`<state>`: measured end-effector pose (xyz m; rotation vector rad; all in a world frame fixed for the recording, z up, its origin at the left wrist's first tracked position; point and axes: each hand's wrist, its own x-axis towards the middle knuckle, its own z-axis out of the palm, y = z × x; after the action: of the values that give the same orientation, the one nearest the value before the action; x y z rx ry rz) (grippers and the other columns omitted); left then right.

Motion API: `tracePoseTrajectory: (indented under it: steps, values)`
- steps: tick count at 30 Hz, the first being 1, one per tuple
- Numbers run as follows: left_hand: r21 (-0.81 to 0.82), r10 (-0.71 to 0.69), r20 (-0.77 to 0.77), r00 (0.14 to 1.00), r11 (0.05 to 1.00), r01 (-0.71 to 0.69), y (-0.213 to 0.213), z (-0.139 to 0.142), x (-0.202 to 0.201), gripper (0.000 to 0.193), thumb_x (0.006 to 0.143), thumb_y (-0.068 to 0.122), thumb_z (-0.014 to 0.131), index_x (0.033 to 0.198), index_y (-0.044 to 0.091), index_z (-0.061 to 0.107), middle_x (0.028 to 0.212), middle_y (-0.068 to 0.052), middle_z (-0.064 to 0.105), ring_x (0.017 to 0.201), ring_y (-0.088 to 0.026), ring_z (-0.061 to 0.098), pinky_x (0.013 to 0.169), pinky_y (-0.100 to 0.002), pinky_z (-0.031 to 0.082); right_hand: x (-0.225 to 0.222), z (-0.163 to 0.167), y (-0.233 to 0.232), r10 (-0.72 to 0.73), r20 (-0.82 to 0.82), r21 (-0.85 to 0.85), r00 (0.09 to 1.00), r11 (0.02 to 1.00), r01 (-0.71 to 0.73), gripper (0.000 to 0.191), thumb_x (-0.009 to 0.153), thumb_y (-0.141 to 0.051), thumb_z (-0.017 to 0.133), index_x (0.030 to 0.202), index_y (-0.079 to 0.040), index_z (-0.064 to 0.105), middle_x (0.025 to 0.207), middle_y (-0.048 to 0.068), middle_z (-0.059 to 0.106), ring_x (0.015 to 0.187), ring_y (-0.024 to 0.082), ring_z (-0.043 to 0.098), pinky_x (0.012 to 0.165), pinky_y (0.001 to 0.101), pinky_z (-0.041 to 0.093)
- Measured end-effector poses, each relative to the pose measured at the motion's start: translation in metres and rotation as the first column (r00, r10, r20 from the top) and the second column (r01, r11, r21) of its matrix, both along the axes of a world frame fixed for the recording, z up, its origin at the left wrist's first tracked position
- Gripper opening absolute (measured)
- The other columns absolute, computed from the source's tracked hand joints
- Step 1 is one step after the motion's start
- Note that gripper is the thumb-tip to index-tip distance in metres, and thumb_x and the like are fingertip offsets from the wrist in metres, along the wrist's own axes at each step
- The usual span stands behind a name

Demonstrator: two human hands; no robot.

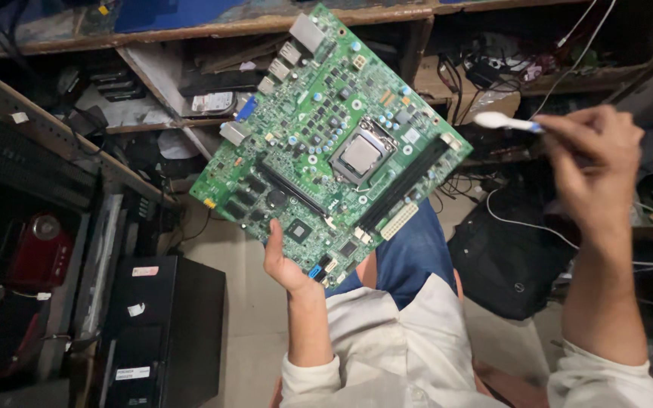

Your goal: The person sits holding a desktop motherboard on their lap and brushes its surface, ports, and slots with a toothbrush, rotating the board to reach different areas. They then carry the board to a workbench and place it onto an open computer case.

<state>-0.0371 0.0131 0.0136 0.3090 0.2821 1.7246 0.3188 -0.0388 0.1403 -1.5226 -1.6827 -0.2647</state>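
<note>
My left hand grips the near edge of a green computer motherboard and holds it up, tilted, over my lap. The board carries a silver processor in its socket at the middle, long black slots and metal ports along its far left edge. My right hand is raised to the right of the board, closed on a toothbrush with a white head and blue neck. The brush head points left, a short gap from the board's right corner.
A black computer case stands on the floor at lower left, beside a red object. A black bag lies at right. Cluttered wooden shelves with cables and parts run behind the board.
</note>
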Motion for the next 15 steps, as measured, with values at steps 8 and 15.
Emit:
tracePoseTrajectory:
  steps: [8, 15]
  values:
    - [-0.006, -0.029, -0.075, 0.997, 1.0, 0.029, 0.001, -0.02, -0.003, 0.051, 0.099, 0.019, 0.061, 0.143, -0.004, 0.052, 0.132, -0.015, 0.064, 0.117, -0.028, 0.064, 0.103, -0.043, 0.049, -0.01, 0.026, 0.002, 0.101, 0.13, -0.09, 0.986, 0.992, -0.09, 0.026, 0.093, -0.006, 0.079, 0.115, -0.018, 0.08, 0.101, 0.001, 0.069, 0.097, 0.019, 0.056, 0.092, 0.0326, 0.035]
    - [0.022, -0.037, -0.06, 0.998, 0.999, 0.039, 0.001, -0.019, -0.004, 0.052, 0.097, 0.018, 0.061, 0.144, -0.002, 0.052, 0.132, -0.014, 0.064, 0.117, -0.028, 0.064, 0.103, -0.043, 0.05, -0.023, 0.027, 0.001, 0.026, 0.243, 0.013, 0.97, 0.999, -0.03, 0.027, 0.095, -0.008, 0.081, 0.118, -0.021, 0.079, 0.104, 0.002, 0.066, 0.098, 0.022, 0.055, 0.093, 0.0354, 0.035]
